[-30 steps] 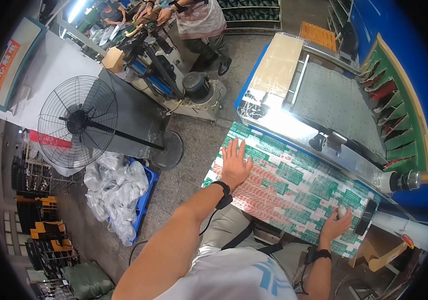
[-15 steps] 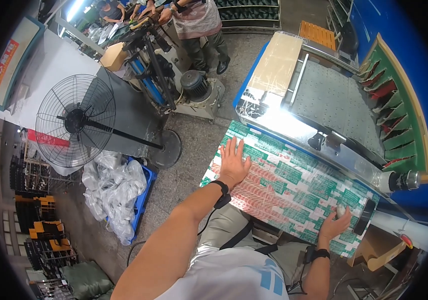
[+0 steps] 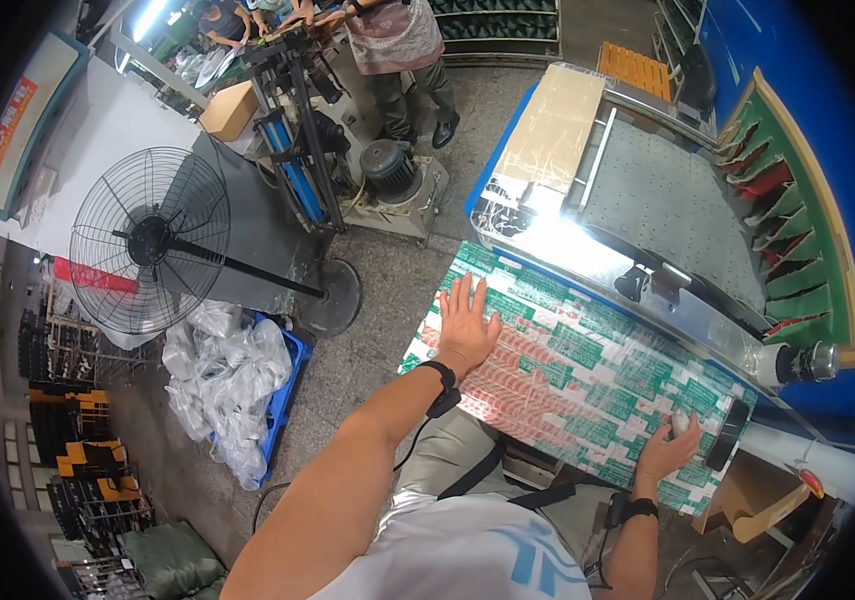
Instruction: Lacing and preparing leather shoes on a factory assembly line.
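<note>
Clearly, two hands work on one printed sheet (image 3: 588, 375), which lies flat on the machine table (image 3: 668, 200) in front of the person. Under the left hand (image 3: 466, 325), which rests flat with fingers spread apart, the sheet shows many green, white and red panels in rows. The right hand (image 3: 670, 450) presses its near right corner, fingers loosely together, just beside one black block (image 3: 728, 435).

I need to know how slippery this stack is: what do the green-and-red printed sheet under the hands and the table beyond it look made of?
The printed sheet looks like glossy coated card or film; light glares off it. The table beyond looks like dull grey perforated metal, dotted with holes.
</note>
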A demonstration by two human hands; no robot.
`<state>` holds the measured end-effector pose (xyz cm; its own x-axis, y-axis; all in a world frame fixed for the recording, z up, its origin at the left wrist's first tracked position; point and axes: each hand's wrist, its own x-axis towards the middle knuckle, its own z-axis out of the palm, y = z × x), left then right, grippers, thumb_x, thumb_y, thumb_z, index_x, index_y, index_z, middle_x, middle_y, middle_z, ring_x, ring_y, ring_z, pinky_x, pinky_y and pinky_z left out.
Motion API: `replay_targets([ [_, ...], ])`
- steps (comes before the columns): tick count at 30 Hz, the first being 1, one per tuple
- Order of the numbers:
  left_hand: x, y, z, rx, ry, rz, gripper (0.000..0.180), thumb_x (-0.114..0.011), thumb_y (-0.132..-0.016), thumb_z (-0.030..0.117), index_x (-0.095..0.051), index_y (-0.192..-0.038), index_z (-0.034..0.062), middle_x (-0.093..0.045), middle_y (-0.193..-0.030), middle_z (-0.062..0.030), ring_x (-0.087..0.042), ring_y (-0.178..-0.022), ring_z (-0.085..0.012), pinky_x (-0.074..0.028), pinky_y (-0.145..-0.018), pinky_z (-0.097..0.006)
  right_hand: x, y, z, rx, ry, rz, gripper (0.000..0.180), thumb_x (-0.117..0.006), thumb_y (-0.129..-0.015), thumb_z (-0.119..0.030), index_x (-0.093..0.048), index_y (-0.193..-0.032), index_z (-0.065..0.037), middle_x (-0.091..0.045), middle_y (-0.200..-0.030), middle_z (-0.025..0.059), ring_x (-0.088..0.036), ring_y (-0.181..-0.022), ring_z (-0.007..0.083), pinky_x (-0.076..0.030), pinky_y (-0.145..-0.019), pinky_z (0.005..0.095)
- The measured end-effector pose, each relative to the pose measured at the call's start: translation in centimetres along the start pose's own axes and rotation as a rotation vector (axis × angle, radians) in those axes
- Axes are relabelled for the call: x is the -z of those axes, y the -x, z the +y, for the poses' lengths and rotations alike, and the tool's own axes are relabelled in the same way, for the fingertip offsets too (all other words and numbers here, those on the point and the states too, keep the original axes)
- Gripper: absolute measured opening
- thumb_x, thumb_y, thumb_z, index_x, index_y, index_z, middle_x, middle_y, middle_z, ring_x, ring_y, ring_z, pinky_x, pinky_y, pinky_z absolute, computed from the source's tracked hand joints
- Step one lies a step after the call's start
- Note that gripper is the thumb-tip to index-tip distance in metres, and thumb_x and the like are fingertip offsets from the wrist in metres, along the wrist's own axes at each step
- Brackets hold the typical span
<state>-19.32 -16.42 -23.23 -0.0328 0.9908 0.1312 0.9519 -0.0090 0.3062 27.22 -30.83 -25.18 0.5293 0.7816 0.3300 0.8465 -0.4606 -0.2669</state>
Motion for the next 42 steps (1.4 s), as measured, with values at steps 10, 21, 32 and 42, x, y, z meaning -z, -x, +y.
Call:
replay_targets([
  [10,0.1,0.8,0.0,0.011,0.003,0.013,0.075,-0.063,-0.099,0.036,-0.037,-0.162,0.0041,-0.028,-0.170,-0.0263,-0.021,-0.159,-0.0471,-0.013,-0.129,-0.067,0.1,0.0,0.1,0.019,-0.020,-0.010,0.064,-0.064,-0.095,-0.017,-0.049,-0.157,-0.014,-0.050,-0.155,0.0210,-0.041,-0.148,0.0433,-0.030,-0.122,0.0573],
  [21,0.6,0.5,-1.1,-0.115,0.034,0.107,0.073,-0.066,-0.095,0.026,-0.044,-0.158,-0.0026,-0.036,-0.163,-0.0335,-0.031,-0.153,-0.0510,-0.021,-0.126,-0.065,0.1,-0.7,-0.8,0.085,-0.109,0.030,0.066,-0.073,-0.088,-0.018,-0.053,-0.149,-0.005,-0.058,-0.140,0.0252,-0.051,-0.135,0.0471,-0.035,-0.117,0.0587],
  [32,-0.1,0.5,-1.0,-0.113,0.070,0.120,0.072,-0.066,-0.096,0.029,-0.047,-0.157,-0.0034,-0.037,-0.163,-0.0349,-0.031,-0.154,-0.0524,-0.020,-0.127,-0.065,0.5,-0.3,-0.5,0.058,-0.077,0.028,0.063,-0.072,-0.091,-0.021,-0.054,-0.149,-0.003,-0.057,-0.145,0.0283,-0.049,-0.140,0.0503,-0.034,-0.117,0.0612],
  [42,0.1,0.6,0.3,-0.023,0.037,0.062,0.073,-0.064,-0.098,0.033,-0.040,-0.160,0.0037,-0.032,-0.167,-0.0282,-0.026,-0.156,-0.0494,-0.016,-0.127,-0.067,1.4,-0.2,-1.3,-0.022,-0.035,-0.024,0.061,-0.065,-0.094,-0.014,-0.052,-0.153,-0.013,-0.053,-0.152,0.0184,-0.045,-0.144,0.0427,-0.033,-0.120,0.0557],
])
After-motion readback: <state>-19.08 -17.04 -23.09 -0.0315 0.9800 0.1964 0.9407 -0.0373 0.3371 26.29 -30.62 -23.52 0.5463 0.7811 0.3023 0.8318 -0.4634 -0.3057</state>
